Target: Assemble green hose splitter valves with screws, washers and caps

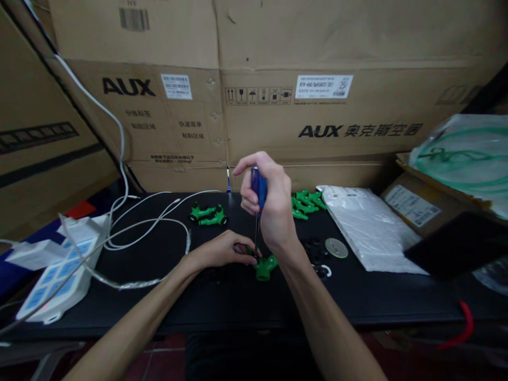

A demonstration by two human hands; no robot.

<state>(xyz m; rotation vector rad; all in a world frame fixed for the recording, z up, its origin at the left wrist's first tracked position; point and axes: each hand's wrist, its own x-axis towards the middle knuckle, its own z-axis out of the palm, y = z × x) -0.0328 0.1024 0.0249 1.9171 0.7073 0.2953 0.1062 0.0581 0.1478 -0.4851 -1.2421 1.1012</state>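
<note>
My right hand (273, 198) is wrapped round the blue handle of a screwdriver (259, 190), held upright with its shaft pointing down. The tip meets a green Y-shaped plastic fitting (263, 270) on the black table; the exact contact point is hidden by fingers. With its fingertips, my left hand (226, 248) pinches the fitting's left side beside the shaft. Two green fittings with black parts (208, 214) lie behind my left hand. Beyond my right wrist rests a pile of plain green fittings (305, 203).
Right of my forearm are small black parts (313, 248), a round metal disc (336, 247) and a white ring piece (326, 271). A white plastic bag (365, 227) and an open carton (416, 198) stand further right. At left lie a power strip (65, 278) and white cables (159, 219).
</note>
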